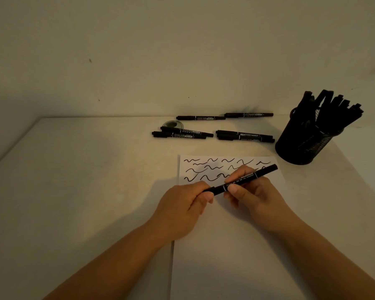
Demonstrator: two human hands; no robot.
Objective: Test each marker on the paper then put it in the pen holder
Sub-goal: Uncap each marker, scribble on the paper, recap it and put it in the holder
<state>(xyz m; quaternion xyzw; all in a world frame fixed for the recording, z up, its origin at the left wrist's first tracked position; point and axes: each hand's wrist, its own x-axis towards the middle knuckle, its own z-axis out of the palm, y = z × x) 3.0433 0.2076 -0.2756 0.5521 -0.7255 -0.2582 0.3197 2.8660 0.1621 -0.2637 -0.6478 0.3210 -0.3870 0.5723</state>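
black marker (pixel 240 180) is held level above the scribbled paper (pixel 225 245); left hand (pixel 180 211) fingers pinch its cap end, right hand (pixel 253 195) fingers pinch the barrel, probably for capping or uncapping, near the pen holder (pixel 307 144).

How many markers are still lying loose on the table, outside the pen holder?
6: two end to end by the wall, two beside the tape roll, two stacked left of the pen holder. Another may be hidden.
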